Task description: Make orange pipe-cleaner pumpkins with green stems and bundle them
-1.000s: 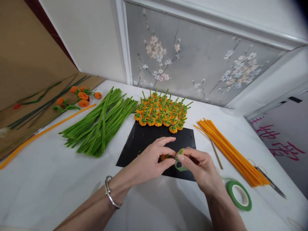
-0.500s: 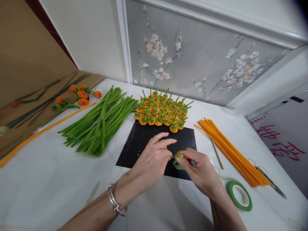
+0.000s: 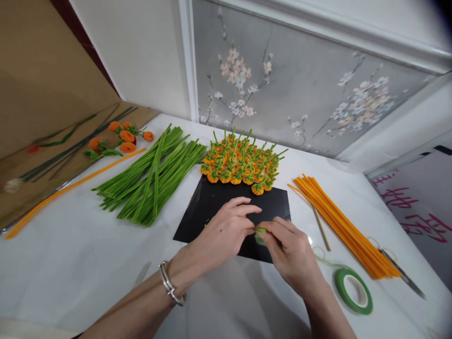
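Note:
Over the black mat [image 3: 197, 207], my left hand [image 3: 226, 226] has its thumb and index finger closed on a small orange pipe-cleaner flower, mostly hidden behind the fingers. Its other fingers stretch forward. Close by, my right hand [image 3: 289, 245] pinches the short green stem [image 3: 260, 230], with fingertips almost touching the left thumb. A pale green strip of floral tape [image 3: 260, 240] hangs below the right fingertips. The green tape roll [image 3: 339, 287] lies right of my right wrist, a thin length of tape trailing from it toward that hand.
Rows of finished orange flowers [image 3: 240, 162] with green stems stand behind the mat. Green pipe cleaners [image 3: 151, 179] lie left; orange pipe cleaners [image 3: 346, 226], a thin stick [image 3: 322, 230] and scissors [image 3: 406, 278] lie right. More orange flowers [image 3: 126, 136] rest on brown paper far left.
The right fingers have moved in closer to the left thumb, and less of the green stem and tape loop shows. The whole view has shifted slightly.

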{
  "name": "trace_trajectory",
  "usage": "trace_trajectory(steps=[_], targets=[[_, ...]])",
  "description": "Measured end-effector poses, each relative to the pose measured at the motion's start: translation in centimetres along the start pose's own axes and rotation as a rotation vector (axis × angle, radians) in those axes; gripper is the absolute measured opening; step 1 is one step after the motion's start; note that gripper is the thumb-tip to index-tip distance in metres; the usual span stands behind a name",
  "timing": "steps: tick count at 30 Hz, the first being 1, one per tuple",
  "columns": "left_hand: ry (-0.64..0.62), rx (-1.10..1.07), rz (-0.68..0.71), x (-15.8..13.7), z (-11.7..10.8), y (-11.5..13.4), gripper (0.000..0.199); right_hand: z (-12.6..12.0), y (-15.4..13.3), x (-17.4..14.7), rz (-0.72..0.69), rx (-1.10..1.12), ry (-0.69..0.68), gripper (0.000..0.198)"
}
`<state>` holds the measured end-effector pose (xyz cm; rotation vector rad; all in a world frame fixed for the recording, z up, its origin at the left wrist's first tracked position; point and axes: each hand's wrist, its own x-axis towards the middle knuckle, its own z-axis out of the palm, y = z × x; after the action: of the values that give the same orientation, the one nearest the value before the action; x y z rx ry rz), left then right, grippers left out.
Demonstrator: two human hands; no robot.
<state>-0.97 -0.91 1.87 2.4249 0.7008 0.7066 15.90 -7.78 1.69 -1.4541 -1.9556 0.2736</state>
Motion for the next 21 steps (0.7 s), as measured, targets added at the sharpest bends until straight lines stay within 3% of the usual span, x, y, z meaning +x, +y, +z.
trace_trajectory(steps=[6, 13, 15, 17, 19, 21], targets=[[0.165, 0.023, 0.004, 0.0, 0.6, -0.2, 0.028, 0.8, 0.6, -0.3, -0.090, -0.181, 0.131, 0.015], [0.332, -0.232, -0.276, 0.5, 0.7, 1.4, 0.024, 1.3, -0.3, -0.3, -0.178, -0.258, 0.336, 0.013], [0.275, -0.402, -0.365, 0.5, 0.5, 1.4, 0.019, 1.1, -0.5, -0.3, -0.145, -0.182, 0.354, 0.014], [0.127, -0.625, -0.433, 0.5, -0.1, 1.2, 0.015, 0.7, -0.6, -0.3, -0.072, -0.059, 0.333, 0.014], [-0.025, -0.839, -0.475, 0.4, -0.8, 0.8, 0.021, 0.2, -0.5, -0.3, 0.016, 0.065, 0.287, 0.014], [-0.086, -0.973, -0.555, 0.3, -1.4, 0.5, 0.033, -0.1, -0.4, -0.3, 0.078, 0.161, 0.238, 0.014]])
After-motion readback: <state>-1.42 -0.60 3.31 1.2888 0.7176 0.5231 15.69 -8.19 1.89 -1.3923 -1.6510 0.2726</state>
